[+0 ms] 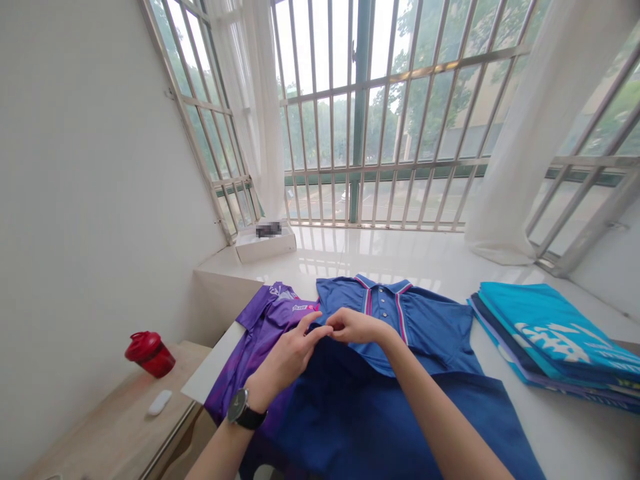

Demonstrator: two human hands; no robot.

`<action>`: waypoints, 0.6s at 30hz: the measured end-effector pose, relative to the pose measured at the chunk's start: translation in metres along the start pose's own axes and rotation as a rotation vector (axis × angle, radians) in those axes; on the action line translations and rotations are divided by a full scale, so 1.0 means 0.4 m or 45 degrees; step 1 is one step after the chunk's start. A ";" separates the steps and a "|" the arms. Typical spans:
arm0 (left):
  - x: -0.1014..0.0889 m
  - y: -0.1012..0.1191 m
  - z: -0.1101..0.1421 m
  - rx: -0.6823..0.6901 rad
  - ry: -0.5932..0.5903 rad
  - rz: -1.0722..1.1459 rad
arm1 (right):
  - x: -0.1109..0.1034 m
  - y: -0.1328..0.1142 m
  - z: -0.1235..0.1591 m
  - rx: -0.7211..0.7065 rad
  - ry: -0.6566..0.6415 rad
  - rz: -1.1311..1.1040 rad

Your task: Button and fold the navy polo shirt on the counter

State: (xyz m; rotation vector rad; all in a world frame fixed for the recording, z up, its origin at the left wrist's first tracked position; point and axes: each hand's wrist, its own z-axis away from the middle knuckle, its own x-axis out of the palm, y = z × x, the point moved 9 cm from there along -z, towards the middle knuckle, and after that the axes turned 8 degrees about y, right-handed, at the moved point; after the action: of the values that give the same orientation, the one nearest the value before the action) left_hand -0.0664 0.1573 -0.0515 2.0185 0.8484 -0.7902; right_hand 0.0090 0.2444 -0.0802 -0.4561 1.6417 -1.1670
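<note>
A blue polo shirt with pink-striped collar and placket lies spread on the white sill, its lower part folded up toward the collar. My left hand, with a black wristwatch on its wrist, and my right hand meet above the shirt's middle. Their fingertips pinch the fabric at the fold's edge. Beneath my left hand and partly under the blue shirt lies a purple printed jersey.
A stack of folded teal printed garments lies at the right of the white sill. A white box stands at the far end by barred windows. Lower left, a wooden table holds a red shaker bottle and a small white object.
</note>
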 end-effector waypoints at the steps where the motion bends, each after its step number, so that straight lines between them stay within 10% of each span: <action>1: 0.000 0.003 -0.004 0.027 -0.062 -0.042 | 0.002 0.007 0.000 0.027 -0.009 -0.021; 7: -0.020 0.020 -0.040 0.051 -0.228 -0.104 | 0.008 0.032 0.002 0.201 -0.035 -0.125; 18: -0.039 0.022 -0.064 0.061 -0.284 -0.131 | -0.049 -0.014 0.023 0.004 0.083 0.143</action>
State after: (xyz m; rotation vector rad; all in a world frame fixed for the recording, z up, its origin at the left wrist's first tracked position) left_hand -0.0626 0.1704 -0.0232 1.8962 0.8151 -1.0810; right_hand 0.0239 0.2525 -0.0653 -0.3225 1.6990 -1.1109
